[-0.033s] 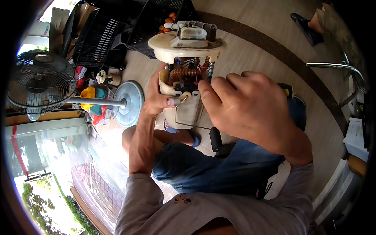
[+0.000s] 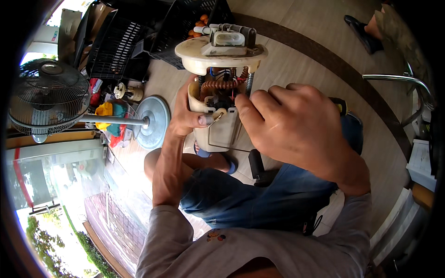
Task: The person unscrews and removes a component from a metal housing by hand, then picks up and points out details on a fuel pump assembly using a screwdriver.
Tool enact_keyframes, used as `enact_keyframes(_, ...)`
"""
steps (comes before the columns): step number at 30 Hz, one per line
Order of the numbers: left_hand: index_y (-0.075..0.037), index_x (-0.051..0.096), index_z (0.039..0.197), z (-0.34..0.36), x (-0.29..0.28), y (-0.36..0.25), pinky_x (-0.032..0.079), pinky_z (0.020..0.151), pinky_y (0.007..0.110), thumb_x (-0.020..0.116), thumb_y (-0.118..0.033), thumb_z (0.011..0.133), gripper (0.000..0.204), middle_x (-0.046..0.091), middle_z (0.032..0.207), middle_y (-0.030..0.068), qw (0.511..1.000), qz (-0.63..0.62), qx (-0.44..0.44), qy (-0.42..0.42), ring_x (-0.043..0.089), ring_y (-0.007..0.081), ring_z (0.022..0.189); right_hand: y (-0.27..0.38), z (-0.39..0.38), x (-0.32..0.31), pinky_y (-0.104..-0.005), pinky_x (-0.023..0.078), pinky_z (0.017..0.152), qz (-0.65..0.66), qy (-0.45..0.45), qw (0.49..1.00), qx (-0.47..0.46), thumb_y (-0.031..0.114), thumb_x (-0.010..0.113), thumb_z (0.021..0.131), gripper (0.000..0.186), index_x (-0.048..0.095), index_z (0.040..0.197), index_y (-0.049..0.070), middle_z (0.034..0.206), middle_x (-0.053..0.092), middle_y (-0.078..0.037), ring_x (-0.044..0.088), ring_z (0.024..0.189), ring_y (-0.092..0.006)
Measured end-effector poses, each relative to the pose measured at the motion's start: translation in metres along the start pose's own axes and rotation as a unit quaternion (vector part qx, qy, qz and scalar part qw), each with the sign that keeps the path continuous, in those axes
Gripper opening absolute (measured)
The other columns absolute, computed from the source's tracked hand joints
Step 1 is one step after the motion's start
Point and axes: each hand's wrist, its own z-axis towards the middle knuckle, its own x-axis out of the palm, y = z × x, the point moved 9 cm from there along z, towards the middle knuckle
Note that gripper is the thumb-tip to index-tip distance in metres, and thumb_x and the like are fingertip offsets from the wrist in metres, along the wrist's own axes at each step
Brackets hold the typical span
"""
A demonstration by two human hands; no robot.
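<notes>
A fuel pump module (image 2: 211,132) stands upright in front of me, with a cream round flange (image 2: 218,52) on top. Between flange and body show a brown corrugated hose (image 2: 220,85), coloured wires and a metal spring. My left hand (image 2: 185,118) wraps round the module's left side, its thumb beside a float arm's small round pivot (image 2: 222,114). At the module's right side my right hand (image 2: 292,125) is curled closed, index fingertip by the wires. What its fingers hold is hidden. A black and yellow piece (image 2: 342,106) shows beyond that hand's knuckles.
A fan (image 2: 51,99) with a round grey base (image 2: 152,121) is at left. Black crates (image 2: 167,37) stand at the back, one with orange items. Another pump unit (image 2: 132,93) lies near coloured bags. A chrome-framed chair (image 2: 394,77) and another person's shoe (image 2: 364,34) are at right.
</notes>
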Motion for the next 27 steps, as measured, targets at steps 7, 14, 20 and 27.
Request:
enact_keyframes(7,0.007,0.041,0.144,0.003,-0.003,-0.004,0.05,0.102,0.035,0.094,-0.033,0.049,0.116,0.062,0.128,0.0144,0.999,0.025,0.017,-0.023,0.063,0.0227,0.116,-0.005,0.001,-0.002,-0.03,0.05,0.053,-0.005,-0.013,0.999,0.029,0.014,0.069,0.074,0.032,0.072,0.102,0.0,0.071,0.055,-0.001,0.06,0.06,-0.0137)
enact_keyframes(14,0.005,0.041,0.145,0.002,-0.004,-0.01,0.05,0.102,0.035,0.095,-0.034,0.051,0.115,0.059,0.13,0.012,0.998,0.025,0.047,-0.029,0.061,0.0219,0.117,-0.003,0.004,-0.011,-0.0258,0.045,0.043,0.014,-0.091,0.995,0.025,0.012,0.072,0.065,0.03,0.073,0.09,-0.004,0.066,0.063,-0.003,0.063,0.056,-0.0113)
enact_keyframes(20,0.006,0.037,0.148,0.002,0.0,-0.016,0.049,0.103,0.036,0.094,-0.033,0.052,0.118,0.058,0.135,0.0157,0.997,-0.021,0.069,-0.017,0.061,0.0239,0.119,-0.001,0.003,-0.009,-0.0292,0.05,0.053,0.038,-0.081,0.994,0.059,0.009,0.068,0.072,0.034,0.072,0.104,-0.001,0.072,0.051,-0.002,0.058,0.059,-0.0146)
enact_keyframes(27,0.006,0.037,0.148,-0.001,0.002,-0.022,0.049,0.104,0.037,0.094,-0.037,0.052,0.12,0.058,0.134,0.0173,0.994,-0.007,0.103,-0.015,0.061,0.025,0.12,0.0,0.005,-0.023,-0.0304,0.049,0.053,0.053,-0.105,0.99,0.072,0.006,0.068,0.071,0.038,0.072,0.108,-0.001,0.072,0.048,-0.002,0.056,0.059,-0.0151)
